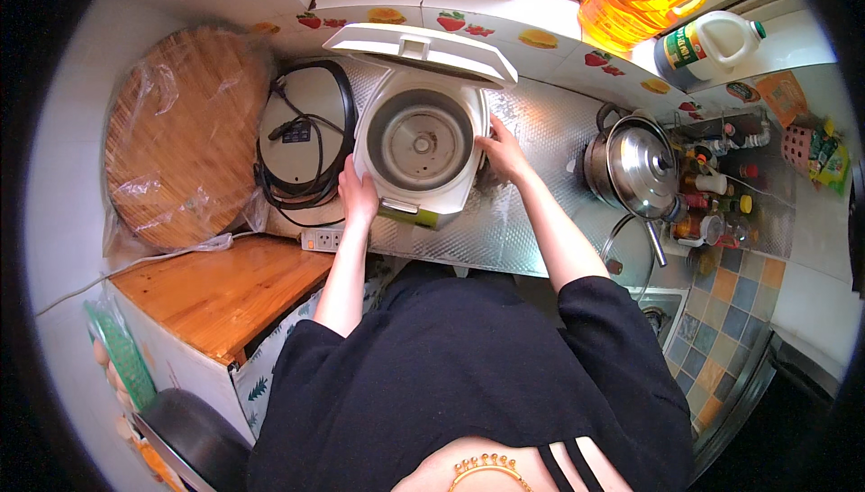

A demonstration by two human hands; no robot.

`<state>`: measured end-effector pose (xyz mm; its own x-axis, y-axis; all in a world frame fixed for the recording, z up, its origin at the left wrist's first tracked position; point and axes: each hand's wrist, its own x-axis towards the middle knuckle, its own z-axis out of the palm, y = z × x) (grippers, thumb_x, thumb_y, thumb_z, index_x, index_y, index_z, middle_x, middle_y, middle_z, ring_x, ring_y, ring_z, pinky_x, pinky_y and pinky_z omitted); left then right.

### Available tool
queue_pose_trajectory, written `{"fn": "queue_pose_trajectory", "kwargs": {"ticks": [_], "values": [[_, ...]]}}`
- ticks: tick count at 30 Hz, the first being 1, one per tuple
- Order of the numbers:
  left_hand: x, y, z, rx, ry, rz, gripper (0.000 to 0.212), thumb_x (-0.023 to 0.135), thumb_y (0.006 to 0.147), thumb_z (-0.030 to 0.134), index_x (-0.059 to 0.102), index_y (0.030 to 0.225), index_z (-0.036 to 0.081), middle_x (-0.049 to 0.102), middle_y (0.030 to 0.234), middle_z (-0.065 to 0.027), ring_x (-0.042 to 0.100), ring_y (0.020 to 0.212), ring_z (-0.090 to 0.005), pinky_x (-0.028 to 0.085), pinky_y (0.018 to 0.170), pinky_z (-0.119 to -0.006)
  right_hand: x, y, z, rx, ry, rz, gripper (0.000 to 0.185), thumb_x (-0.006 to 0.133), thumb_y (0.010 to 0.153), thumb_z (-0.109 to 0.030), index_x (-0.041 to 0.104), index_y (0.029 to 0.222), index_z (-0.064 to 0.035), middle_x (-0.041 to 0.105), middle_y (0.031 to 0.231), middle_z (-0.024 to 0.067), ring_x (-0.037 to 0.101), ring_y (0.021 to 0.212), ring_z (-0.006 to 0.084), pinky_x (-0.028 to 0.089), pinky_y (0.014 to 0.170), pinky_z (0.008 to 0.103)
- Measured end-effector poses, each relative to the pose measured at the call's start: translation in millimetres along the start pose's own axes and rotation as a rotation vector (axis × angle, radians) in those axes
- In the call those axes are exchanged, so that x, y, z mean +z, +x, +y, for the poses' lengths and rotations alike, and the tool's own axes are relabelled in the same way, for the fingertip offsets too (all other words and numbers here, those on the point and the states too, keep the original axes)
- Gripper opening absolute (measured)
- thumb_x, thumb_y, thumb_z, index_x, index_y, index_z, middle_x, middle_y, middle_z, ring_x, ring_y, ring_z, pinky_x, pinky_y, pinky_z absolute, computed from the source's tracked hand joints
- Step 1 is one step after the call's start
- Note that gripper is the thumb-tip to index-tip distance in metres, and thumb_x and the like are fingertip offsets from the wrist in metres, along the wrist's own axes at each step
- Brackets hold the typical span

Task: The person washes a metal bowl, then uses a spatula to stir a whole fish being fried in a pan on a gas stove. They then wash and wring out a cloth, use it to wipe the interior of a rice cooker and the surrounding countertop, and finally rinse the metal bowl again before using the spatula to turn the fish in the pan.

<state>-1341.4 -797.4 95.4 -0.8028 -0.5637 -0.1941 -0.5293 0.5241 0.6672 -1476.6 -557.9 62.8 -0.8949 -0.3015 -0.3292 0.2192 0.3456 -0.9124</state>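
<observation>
A white rice cooker (451, 203) with a green panel is on the foil-covered counter, its lid (432, 53) raised at the back. Its round inner cavity shows, with a heating plate at the bottom and a few dark specks. My left hand (358, 191) grips the cooker's left side near the front. On the other side my right hand (501, 149) grips the body, its fingers partly hidden behind the rim. Left of the cooker lies a round electric appliance (297, 154), with a black cord coiled over it.
A round wooden board (189, 134) in clear plastic leans at left, above a wooden cabinet top (230, 289). A power strip (321, 240) lies at the counter's front edge. To the right are a lidded steel pot (642, 164), condiment bottles (709, 184) and a glass lid (625, 249).
</observation>
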Motion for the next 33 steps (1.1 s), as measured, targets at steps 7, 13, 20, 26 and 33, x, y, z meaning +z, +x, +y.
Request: {"fn": "queue_pose_trajectory", "kwargs": {"ticks": [7,13,20,26,33], "values": [[5.9,-20.2,-8.8,-0.009,-0.016,0.040,0.047,0.045,0.082,0.019,0.031,0.125,0.004,0.040,0.114,-0.0241,0.037,0.105,-0.0395,0.028,0.091,-0.044,-0.4,-22.9,-33.0,0.102,0.076,0.501,0.025,0.062,0.070,-0.010,0.041,0.082,-0.0036,0.052,0.076,0.0068,0.051,0.065,0.0123,0.044,0.055,0.0267],[10.2,-19.9,3.2,0.086,-0.107,0.162,0.035,0.040,0.086,0.015,0.036,0.118,0.000,0.042,0.107,-0.0229,0.039,0.100,-0.0385,0.031,0.088,-0.042,45.6,-21.5,-97.0,-0.668,-0.173,0.329,0.024,0.060,0.067,-0.004,0.048,0.087,-0.0029,0.049,0.088,0.0130,0.052,0.082,0.0277,0.043,0.070,0.0354],[15.1,-21.0,9.9,0.118,-0.142,0.259,0.035,0.037,0.087,0.011,0.035,0.121,0.002,0.042,0.112,-0.0246,0.042,0.103,-0.0393,0.035,0.086,-0.042,94.2,43.2,-93.9,-0.867,-0.427,-0.117,0.034,0.052,0.071,-0.005,0.048,0.105,-0.0041,0.046,0.110,0.0128,0.048,0.100,0.0317,0.041,0.084,0.0403],[13.7,-23.6,10.3,0.062,-0.068,0.238,0.037,0.034,0.086,0.007,0.037,0.123,0.010,0.047,0.111,-0.0198,0.045,0.101,-0.0374,0.037,0.083,-0.042,79.7,60.9,-72.3,-0.891,-0.722,-0.133,0.057,0.045,0.067,0.003,0.040,0.122,-0.0106,0.042,0.123,0.0102,0.047,0.104,0.0313,0.040,0.087,0.0375],[16.1,-21.9,8.1,0.097,-0.063,0.327,0.038,0.033,0.083,0.004,0.041,0.119,0.010,0.050,0.108,-0.0188,0.047,0.098,-0.0372,0.038,0.082,-0.042,52.2,41.5,-74.6,-0.869,-0.661,-0.057,0.041,0.042,0.073,0.001,0.048,0.113,-0.0082,0.051,0.114,0.0128,0.049,0.104,0.0295,0.039,0.089,0.0363]]}}
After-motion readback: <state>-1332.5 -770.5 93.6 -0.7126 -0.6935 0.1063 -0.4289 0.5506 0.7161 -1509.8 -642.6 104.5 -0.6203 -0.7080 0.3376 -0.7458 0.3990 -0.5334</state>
